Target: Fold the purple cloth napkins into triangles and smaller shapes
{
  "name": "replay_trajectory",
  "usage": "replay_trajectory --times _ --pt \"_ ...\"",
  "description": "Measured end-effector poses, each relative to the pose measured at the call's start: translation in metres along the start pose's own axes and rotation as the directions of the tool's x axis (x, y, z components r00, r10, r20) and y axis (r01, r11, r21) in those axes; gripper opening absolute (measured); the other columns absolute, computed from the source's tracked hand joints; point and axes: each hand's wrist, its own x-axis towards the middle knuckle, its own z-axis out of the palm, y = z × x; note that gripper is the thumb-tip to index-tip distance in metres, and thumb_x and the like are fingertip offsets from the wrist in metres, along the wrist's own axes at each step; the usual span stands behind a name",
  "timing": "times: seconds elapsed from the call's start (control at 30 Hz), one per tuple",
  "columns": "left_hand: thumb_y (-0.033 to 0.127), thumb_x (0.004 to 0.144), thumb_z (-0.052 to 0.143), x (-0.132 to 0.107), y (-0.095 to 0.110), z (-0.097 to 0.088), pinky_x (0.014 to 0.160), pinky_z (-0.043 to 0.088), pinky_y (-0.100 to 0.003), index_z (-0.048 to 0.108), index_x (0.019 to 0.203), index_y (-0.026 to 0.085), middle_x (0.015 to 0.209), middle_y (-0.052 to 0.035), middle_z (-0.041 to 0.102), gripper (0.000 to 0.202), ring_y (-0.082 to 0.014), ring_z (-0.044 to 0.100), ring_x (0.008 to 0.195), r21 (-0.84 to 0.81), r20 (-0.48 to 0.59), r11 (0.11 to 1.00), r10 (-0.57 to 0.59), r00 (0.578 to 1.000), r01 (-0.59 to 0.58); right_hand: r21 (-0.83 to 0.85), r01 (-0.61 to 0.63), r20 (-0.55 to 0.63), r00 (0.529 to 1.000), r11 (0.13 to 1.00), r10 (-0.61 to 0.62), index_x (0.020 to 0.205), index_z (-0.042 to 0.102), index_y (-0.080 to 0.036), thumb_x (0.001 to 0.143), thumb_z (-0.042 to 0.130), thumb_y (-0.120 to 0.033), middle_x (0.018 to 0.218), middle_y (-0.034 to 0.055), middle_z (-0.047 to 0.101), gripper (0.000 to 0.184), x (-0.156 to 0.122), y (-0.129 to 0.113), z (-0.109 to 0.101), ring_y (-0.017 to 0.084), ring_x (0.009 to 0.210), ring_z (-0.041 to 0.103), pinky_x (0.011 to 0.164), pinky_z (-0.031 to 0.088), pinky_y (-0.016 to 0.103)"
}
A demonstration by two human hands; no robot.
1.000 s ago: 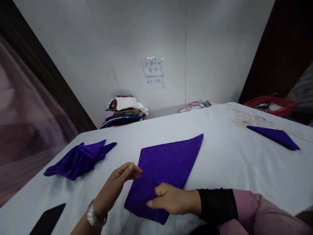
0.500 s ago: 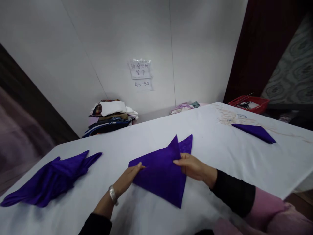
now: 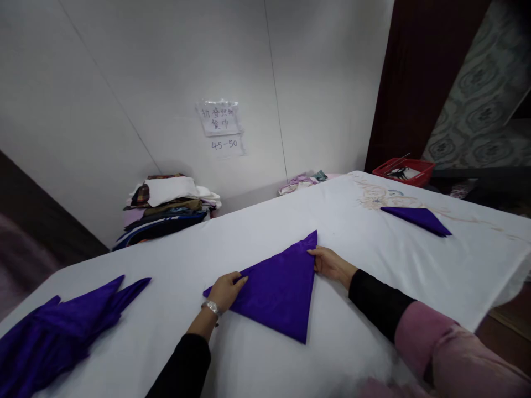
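Note:
A purple cloth napkin [image 3: 276,296], folded into a triangle, lies in front of me on the white tablecloth. Its upper left edge is under my left hand [image 3: 226,290], which wears a silver bracelet [image 3: 211,307]; the fingers are closed on the cloth there. At the right edge, below the top corner, my right hand [image 3: 329,262] pinches the fabric between thumb and fingers. The fingertips behind the cloth are hidden.
Crumpled purple napkins [image 3: 66,331] lie at the left. A folded purple napkin [image 3: 417,218] rests at the right, near a red basket [image 3: 404,172]. Behind the table is a clothes stack [image 3: 170,202]; a paper sign [image 3: 222,124] hangs on the wall.
The napkin's two separate top points now lie together as one corner. My right hand has shifted slightly up along the edge, my left hand further left. The view has turned right.

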Motion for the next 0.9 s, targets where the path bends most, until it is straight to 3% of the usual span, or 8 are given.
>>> replay_trajectory --times 0.23,0.47,0.77,0.9 --pt "0.043 0.081 0.044 0.002 0.005 0.002 0.059 0.037 -0.026 0.062 0.073 0.020 0.062 0.0014 0.060 0.030 -0.0146 0.054 0.059 -0.023 -0.004 0.999 0.047 0.999 -0.047 -0.069 0.043 -0.059 0.997 0.997 -0.047 0.078 0.054 -0.018 0.072 0.060 -0.015 0.068 -0.0001 0.064 0.009 0.011 -0.007 -0.008 0.012 0.058 0.060 0.057 0.046 0.024" --pt "0.042 0.083 0.043 0.010 0.004 0.005 0.060 0.037 -0.026 0.062 0.076 0.020 0.065 0.0006 0.062 0.030 -0.0148 0.056 0.061 0.033 -0.007 0.997 0.065 0.998 -0.065 -0.273 0.101 -0.153 0.977 0.957 -0.147 0.080 0.055 -0.016 0.070 0.059 -0.015 0.066 0.0003 0.062 0.011 0.023 -0.020 -0.020 0.012 0.055 0.057 0.053 0.047 0.025" --pt "0.041 0.084 0.043 0.022 0.002 0.007 0.062 0.037 -0.026 0.063 0.077 0.020 0.067 -0.0006 0.064 0.029 -0.0156 0.058 0.065 0.106 -0.038 0.993 0.051 0.998 -0.046 -0.584 0.138 -0.237 0.913 0.800 -0.331 0.078 0.057 -0.015 0.070 0.060 -0.018 0.050 -0.0037 0.055 0.009 0.035 -0.039 -0.032 0.009 0.042 0.050 0.038 0.032 0.020" --pt "0.040 0.084 0.043 0.025 0.005 0.009 0.063 0.037 -0.025 0.064 0.079 0.021 0.068 -0.0007 0.065 0.028 -0.0156 0.058 0.066 0.137 -0.047 0.990 0.052 0.998 -0.045 -0.699 0.115 -0.261 0.878 0.706 -0.402 0.078 0.058 -0.015 0.071 0.057 -0.019 0.050 -0.0040 0.054 0.008 0.046 -0.039 -0.040 0.010 0.043 0.050 0.043 0.035 0.021"
